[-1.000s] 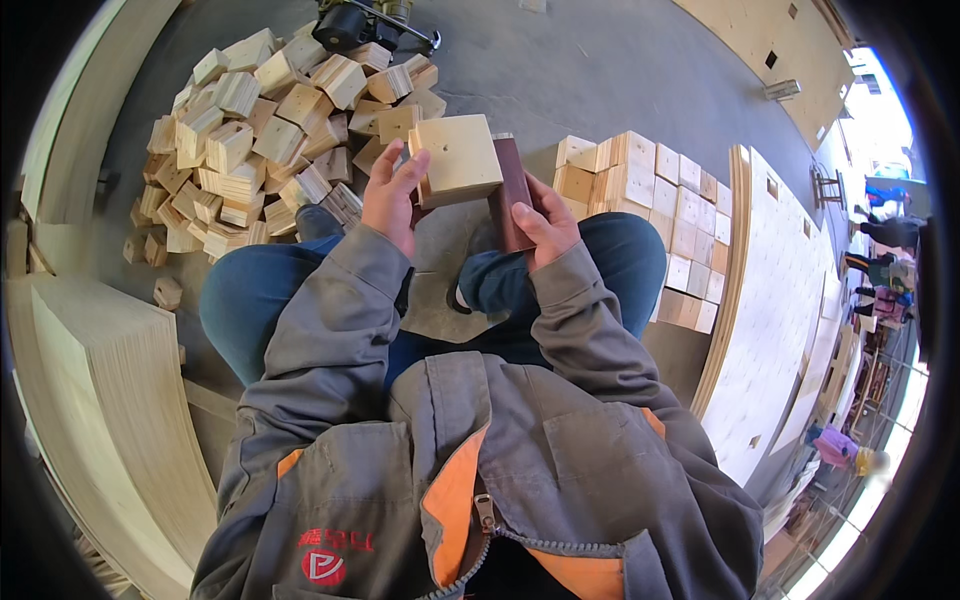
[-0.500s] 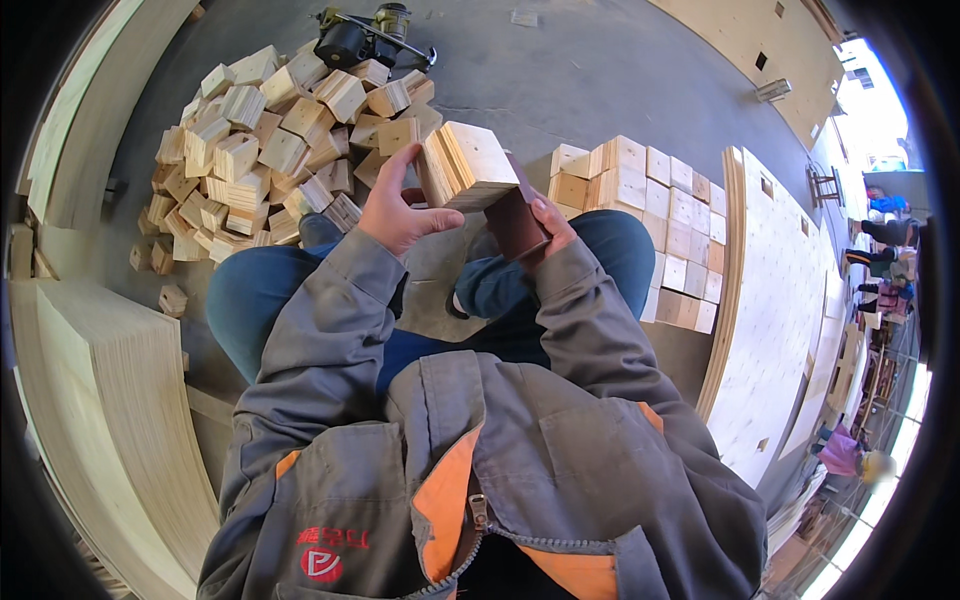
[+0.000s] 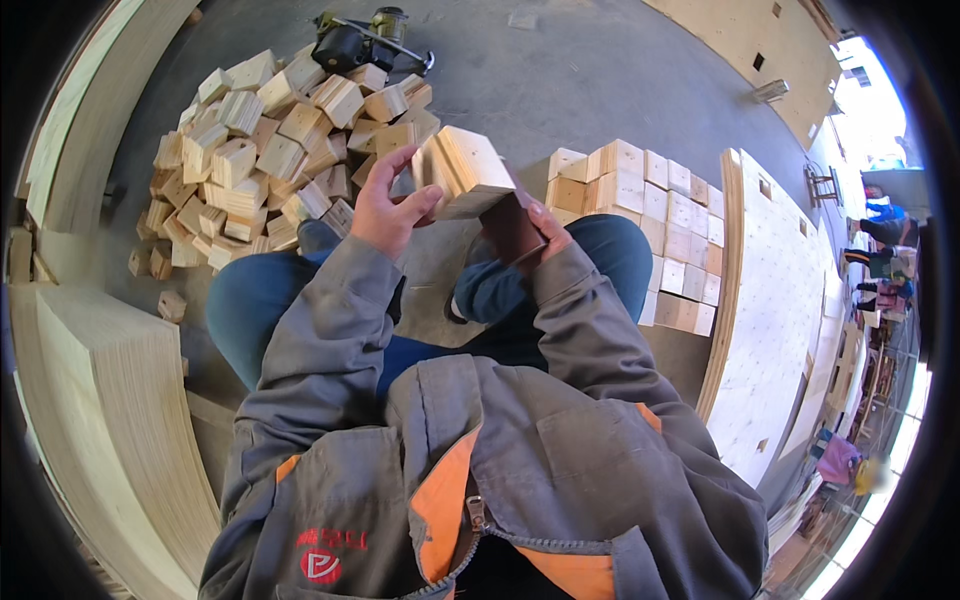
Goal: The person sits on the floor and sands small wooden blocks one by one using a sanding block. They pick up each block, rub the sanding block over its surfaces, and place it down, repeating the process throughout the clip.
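Note:
A plywood block [image 3: 470, 170] with layered edges is raised above my knees, gripped at its left side by my left hand [image 3: 392, 205]. My right hand [image 3: 550, 232] is closed on a dark brown sheet that looks like sandpaper [image 3: 514, 228]. The sheet's upper part lies against the right, lower side of the block. The left fingertips are partly hidden behind the block.
A loose heap of wooden blocks [image 3: 245, 160] lies ahead on the left, with a dark power tool [image 3: 368, 42] behind it. To the right are neatly stacked blocks [image 3: 655, 205] and a plywood panel [image 3: 765, 300]. Thick stacked boards [image 3: 120, 370] stand at left.
The block has shifted slightly left and down with my left hand, and the left thumb now rests closer against it. My right hand keeps the brown sheet at the block.

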A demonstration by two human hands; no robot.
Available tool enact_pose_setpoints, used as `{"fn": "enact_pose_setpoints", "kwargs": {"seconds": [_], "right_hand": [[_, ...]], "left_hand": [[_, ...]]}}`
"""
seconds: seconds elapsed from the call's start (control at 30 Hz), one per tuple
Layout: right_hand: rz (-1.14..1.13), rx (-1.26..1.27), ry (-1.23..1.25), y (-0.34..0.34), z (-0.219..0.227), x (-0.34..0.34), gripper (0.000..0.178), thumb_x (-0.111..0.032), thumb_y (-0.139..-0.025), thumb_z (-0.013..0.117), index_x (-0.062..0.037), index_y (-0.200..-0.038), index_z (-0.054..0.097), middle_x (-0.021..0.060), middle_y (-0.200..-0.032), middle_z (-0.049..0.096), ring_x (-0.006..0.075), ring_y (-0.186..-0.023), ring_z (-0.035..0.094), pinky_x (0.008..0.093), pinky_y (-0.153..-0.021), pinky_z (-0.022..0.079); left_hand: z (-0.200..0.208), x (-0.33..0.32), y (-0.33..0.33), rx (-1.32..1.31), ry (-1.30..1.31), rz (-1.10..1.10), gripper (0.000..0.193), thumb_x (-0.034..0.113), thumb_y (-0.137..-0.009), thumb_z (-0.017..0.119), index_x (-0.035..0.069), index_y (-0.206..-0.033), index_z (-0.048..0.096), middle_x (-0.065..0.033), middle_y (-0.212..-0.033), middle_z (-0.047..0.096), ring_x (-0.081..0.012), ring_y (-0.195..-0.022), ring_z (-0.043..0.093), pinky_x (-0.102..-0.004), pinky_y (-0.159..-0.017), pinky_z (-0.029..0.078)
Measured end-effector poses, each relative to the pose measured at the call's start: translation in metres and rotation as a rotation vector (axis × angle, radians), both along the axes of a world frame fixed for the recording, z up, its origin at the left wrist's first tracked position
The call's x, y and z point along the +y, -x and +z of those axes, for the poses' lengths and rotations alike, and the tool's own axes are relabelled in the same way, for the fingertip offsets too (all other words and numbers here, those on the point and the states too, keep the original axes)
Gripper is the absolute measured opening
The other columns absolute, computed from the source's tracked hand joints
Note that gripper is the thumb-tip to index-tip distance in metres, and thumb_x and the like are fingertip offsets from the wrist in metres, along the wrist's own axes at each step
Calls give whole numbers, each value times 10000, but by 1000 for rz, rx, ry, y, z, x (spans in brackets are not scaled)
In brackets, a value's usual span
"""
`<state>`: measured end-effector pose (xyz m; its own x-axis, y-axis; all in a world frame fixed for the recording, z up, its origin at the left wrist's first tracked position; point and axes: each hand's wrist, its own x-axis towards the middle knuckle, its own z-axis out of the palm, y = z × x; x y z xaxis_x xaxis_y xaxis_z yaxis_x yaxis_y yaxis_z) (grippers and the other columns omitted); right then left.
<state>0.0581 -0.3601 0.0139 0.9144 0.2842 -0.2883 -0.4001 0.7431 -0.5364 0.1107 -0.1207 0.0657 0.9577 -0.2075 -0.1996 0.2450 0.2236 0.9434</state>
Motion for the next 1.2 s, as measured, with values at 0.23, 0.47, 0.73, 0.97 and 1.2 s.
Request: {"fn": "enact_pose_setpoints", "kwargs": {"seconds": [0.23,0.47,0.73,0.97,1.2], "right_hand": [[-36,36,-60,-6,-9,3,608,-303,-862,663,-24,-1369,480,185,-1110,636,327,-911,668,432,-751,563],[-161,55,134,-11,-41,-9,570,-276,-862,676,-20,-1345,512,178,-1089,644,306,-899,670,418,-752,562],[-248,89,137,-5,-54,-5,514,-247,-874,673,-28,-1323,550,155,-1082,650,263,-884,668,381,-768,554],[-257,72,190,-9,-56,-1,505,-239,-862,684,-30,-1307,570,129,-1104,649,235,-929,648,359,-825,526],[-260,68,207,-6,-52,-4,506,-241,-851,696,-30,-1298,585,116,-1127,649,213,-969,634,335,-864,502]], "left_hand": [[-8,0,-2,-68,-183,12,412,76,-861,721,7,-1226,543,-97,-1155,615,-172,-833,667,-294,-645,567],[-28,-3,-12,17,-159,-123,197,92,-900,634,-5,-1069,605,-103,-1460,453,-141,-856,629,-266,-625,529],[-48,4,-16,-18,-193,-83,170,160,-929,665,53,-1045,603,-9,-1451,470,-99,-911,592,-252,-634,543],[-47,12,-18,-46,-186,-123,157,169,-949,649,68,-1062,607,-7,-1143,625,-94,-845,600,-250,-632,544],[-68,17,-26,-30,-108,-26,148,155,-1002,555,20,-1061,555,-52,-1090,628,-123,-829,608,-291,-670,561]]}}
